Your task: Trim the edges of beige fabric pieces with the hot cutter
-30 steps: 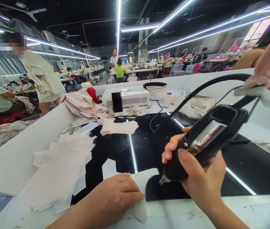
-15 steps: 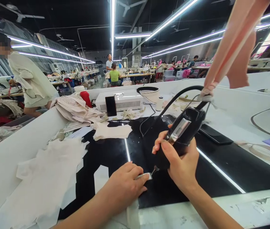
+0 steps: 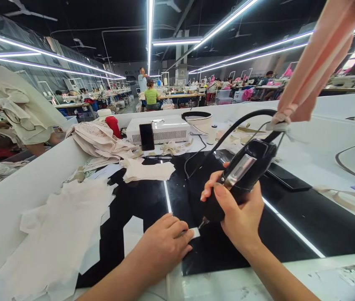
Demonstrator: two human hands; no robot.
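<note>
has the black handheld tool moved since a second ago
Yes, leftward in view, judged against the flat black device at right: the black handheld tool hid most of it earlier; now most shows.

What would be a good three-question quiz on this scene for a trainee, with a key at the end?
1. Which hand holds the black tool?
2. True or false: the phone in front of the white box is lying flat.
3. Which of these is nearest the tool's tip?
A) the red cone
B) the white piece at the left hand
C) the white box

Key:
1. The right hand.
2. False; it stands upright.
3. B
</note>
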